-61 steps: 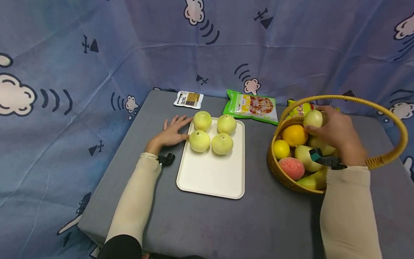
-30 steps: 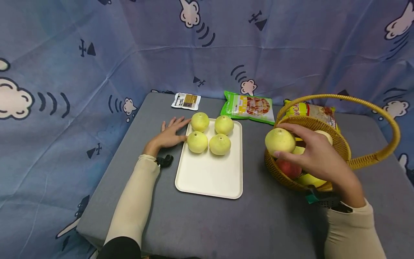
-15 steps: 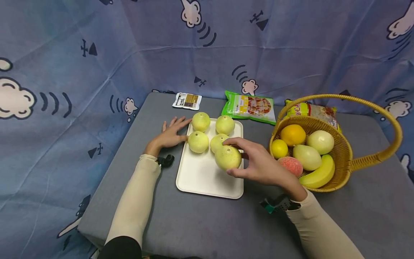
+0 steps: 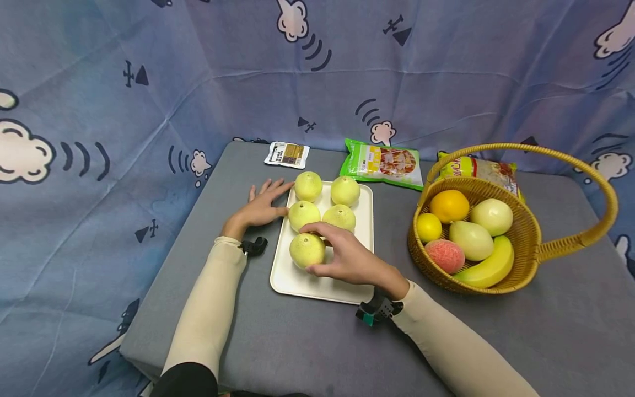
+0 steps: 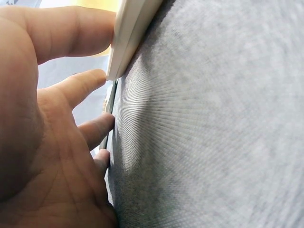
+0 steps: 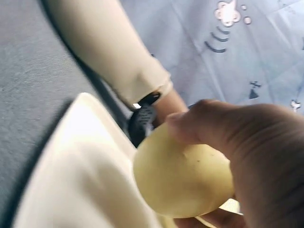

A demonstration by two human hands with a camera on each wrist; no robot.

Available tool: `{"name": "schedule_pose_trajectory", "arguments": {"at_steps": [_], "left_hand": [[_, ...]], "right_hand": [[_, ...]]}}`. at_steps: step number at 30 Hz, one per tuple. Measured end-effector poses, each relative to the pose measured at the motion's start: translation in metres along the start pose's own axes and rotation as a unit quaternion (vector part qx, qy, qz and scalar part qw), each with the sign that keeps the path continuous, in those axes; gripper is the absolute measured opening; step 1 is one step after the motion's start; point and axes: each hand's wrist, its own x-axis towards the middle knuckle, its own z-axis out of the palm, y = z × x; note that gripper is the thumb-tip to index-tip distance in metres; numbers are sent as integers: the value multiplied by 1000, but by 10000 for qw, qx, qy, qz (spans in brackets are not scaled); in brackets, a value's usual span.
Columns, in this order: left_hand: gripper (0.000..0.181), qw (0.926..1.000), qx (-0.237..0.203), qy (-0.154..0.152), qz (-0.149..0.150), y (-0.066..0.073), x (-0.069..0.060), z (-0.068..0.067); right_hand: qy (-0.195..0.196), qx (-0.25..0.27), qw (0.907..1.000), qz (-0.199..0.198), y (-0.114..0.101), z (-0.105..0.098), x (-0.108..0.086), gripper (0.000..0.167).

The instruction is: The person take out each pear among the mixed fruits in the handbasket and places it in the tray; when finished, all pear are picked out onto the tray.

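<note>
A white tray [image 4: 322, 284] bears four round yellow-green fruits, one of them at its back right [image 4: 345, 191]. The right hand [image 4: 349, 258] grips another such fruit [image 4: 307, 251] between thumb and fingers over the tray's left middle; in the right wrist view this fruit [image 6: 180, 173] is in the grasp beside the tray [image 6: 83, 166]. Whether it touches the tray is unclear. The left hand [image 4: 259, 210] lies with spread fingers at the tray's left edge; in the left wrist view the hand's [image 5: 57, 118] thumb and a fingertip touch the tray's side [image 5: 130, 38].
A wicker basket [image 4: 528, 242] with a tall handle holds an orange, a lemon, a peach, a banana and pale fruits on the right. Behind the tray lie a small white packet [image 4: 288, 154] and a green bag [image 4: 383, 164]; a yellow bag [image 4: 488, 172] lies behind the basket.
The right hand has taken a yellow-green fruit out of the basket and carried it left, over the tray. The left hand has stayed at the tray's edge.
</note>
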Motion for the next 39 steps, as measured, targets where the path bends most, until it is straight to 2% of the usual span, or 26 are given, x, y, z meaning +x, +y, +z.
{"name": "schedule_pose_trajectory", "arguments": {"at_steps": [11, 18, 25, 29, 34, 39], "left_hand": [[84, 10000, -54, -20, 24, -6, 4, 1], [83, 9998, -165, 30, 68, -15, 8, 4], [84, 9998, -135, 92, 73, -26, 16, 9], [84, 9998, -142, 102, 39, -27, 16, 9], [83, 9998, -189, 75, 28, -22, 13, 8], [83, 9997, -252, 24, 58, -12, 7, 4]], "right_hand": [[516, -602, 9956, -491, 16, 30, 11, 73], [689, -1029, 9910, -511, 15, 33, 9, 75], [941, -1569, 9812, -618, 12, 34, 9, 77], [958, -1744, 9783, -576, 10, 32, 10, 77], [1015, -1428, 9818, -727, 1, 21, 6, 70], [859, -794, 9883, -983, -10, -10, -7, 60]]}}
